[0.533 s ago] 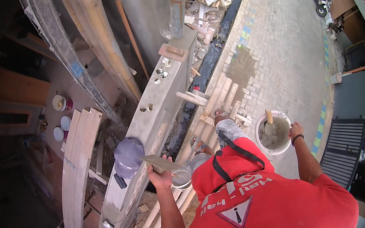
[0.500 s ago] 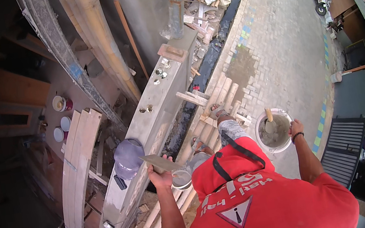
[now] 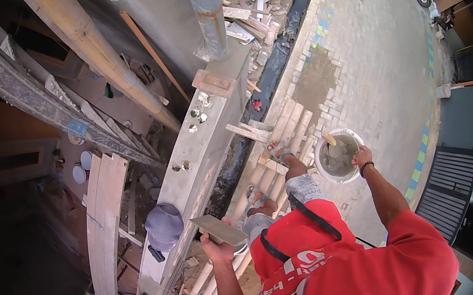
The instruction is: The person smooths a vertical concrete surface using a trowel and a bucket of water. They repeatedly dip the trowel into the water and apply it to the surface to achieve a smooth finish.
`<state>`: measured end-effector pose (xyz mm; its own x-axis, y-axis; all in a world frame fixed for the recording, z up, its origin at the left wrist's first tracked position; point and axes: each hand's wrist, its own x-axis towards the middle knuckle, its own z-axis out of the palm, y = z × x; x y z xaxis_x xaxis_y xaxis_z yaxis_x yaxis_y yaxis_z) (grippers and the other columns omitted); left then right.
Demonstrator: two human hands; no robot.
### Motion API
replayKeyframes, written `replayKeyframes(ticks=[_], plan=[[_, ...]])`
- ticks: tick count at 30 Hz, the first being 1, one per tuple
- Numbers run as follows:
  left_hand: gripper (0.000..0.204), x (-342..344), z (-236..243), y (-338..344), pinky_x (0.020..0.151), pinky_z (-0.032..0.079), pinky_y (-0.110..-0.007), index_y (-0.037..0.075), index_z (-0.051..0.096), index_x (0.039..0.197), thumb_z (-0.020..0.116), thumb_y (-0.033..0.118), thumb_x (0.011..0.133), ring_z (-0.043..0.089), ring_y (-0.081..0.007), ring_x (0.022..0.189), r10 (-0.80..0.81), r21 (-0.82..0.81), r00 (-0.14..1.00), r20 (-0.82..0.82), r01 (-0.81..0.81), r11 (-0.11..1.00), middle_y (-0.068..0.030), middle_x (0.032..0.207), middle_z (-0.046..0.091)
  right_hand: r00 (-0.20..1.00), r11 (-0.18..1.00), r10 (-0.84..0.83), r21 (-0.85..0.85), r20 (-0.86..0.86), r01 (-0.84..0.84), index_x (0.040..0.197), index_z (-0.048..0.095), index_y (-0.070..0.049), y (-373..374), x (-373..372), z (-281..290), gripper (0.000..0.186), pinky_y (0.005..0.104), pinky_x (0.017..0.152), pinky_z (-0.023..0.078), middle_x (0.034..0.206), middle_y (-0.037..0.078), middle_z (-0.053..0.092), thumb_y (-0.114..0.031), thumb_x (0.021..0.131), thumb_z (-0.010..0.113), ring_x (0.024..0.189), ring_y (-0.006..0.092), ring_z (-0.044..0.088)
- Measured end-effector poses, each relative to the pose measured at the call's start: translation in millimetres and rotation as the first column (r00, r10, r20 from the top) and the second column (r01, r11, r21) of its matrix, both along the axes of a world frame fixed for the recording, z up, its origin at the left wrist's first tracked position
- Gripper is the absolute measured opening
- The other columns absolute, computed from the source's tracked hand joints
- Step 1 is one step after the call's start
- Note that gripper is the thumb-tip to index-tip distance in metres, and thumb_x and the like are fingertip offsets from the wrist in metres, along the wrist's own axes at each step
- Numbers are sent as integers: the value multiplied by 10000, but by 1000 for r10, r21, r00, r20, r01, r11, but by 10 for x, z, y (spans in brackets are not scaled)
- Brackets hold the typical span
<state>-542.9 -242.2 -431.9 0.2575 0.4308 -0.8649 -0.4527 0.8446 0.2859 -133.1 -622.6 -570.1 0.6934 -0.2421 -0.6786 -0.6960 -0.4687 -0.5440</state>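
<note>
A flat rectangular grey-brown board, like a plasterer's float, is gripped by its near side in my left hand. My right hand grips the rim of a white bucket holding wet grey mortar. A trowel's wooden handle sticks up from the mortar. Left of the board, a grey-blue cap lies on the plastered low wall, with a small black object beside it. Behind the board, a second pale bucket is mostly hidden.
My feet stand on bamboo poles laid by a dark water channel. A brick rests at the wall's far end. Curved planks lean at left. Paving stretches right to a slatted gate.
My right hand and the mortar bucket have shifted left and slightly away from me. The float has turned to show more of its face and hides more of the second bucket.
</note>
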Motion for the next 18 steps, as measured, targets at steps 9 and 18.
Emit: replayKeyframes(ticks=[9,18], plan=[[452,434,-95,-20,977,435,-512,40,536,1228,472,311,872,564,-328,1104,-228,40,965,-128,235,971,-153,1133,611,993,992,91,95,-75,-84,1338,509,-45,810,486,-1317,509,316,405,438,663,68,576,25,854,369,497,167,581],[466,699,-436,-89,1028,376,-374,10,534,1239,532,262,847,560,-232,1128,-398,99,771,-497,506,857,-97,1191,609,998,995,55,87,-6,-54,1335,512,-65,1356,702,-2638,471,306,433,460,698,65,587,9,888,381,521,165,594]])
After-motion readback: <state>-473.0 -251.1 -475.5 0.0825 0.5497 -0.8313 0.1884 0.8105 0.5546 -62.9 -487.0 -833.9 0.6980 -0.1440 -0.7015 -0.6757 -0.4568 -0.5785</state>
